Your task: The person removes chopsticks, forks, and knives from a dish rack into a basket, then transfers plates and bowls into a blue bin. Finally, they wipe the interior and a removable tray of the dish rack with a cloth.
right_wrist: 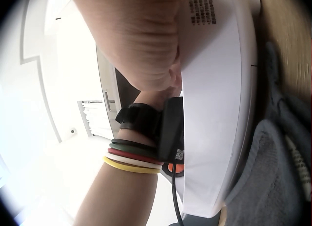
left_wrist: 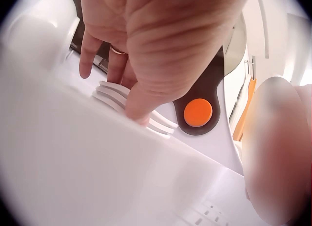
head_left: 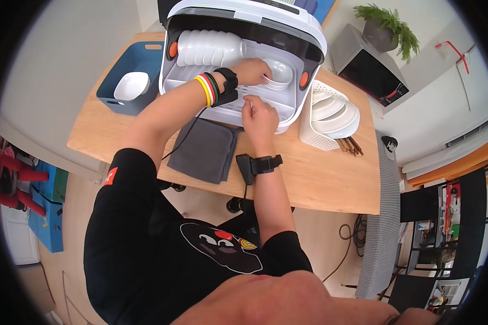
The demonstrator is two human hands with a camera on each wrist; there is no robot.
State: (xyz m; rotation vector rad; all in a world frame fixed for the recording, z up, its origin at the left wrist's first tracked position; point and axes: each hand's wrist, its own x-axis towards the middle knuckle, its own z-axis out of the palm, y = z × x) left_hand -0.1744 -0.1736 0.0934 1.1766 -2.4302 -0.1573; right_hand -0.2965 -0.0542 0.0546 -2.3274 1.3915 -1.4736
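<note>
My left hand (head_left: 250, 71) reaches into a white dish storage box (head_left: 222, 115) with its dark lid raised. Thumb and fingers pinch a stack of small white dishes (head_left: 280, 73) at the box's right end; in the left wrist view the edges of the stacked dishes (left_wrist: 113, 95) show between them. A row of white bowls (head_left: 211, 47) stands on edge at the box's back left. At the front rim is my right hand (head_left: 261, 120), fingers loosely bent and no object visible in it; the right wrist view has its fingertips hidden behind the front wall (right_wrist: 214, 99).
Left of the box, a blue bin (head_left: 114, 103) holds a white square bowl (head_left: 132, 85). A white perforated basket (head_left: 315, 135) with plates (head_left: 331, 111) and brown chopsticks (head_left: 351, 146) stands right. Folded grey cloth (head_left: 203, 149) lies in front. A microwave (head_left: 368, 67) stands behind.
</note>
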